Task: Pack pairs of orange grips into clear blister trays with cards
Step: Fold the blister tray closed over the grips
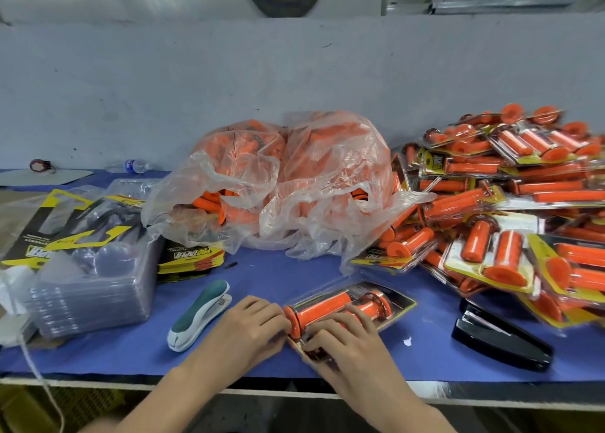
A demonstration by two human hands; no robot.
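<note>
A clear blister tray [397, 297] with a black-and-yellow card lies on the blue table mat near the front edge. An orange grip [322, 308] lies in it, a second one partly under my fingers. My left hand [250, 326] touches the tray's near left end with curled fingers. My right hand [343, 341] presses on top of the tray's near end, fingers bent over the plastic. Two clear bags of loose orange grips [294, 177] sit behind. A stack of empty clear trays [95, 288] and printed cards [193, 256] lie at the left.
A heap of packed blister packs [510, 210] fills the right side. A teal-and-white stapler [199, 315] lies left of my hands, a black stapler [501, 337] to the right. A water bottle [131, 166] lies by the wall. The table edge runs just below my wrists.
</note>
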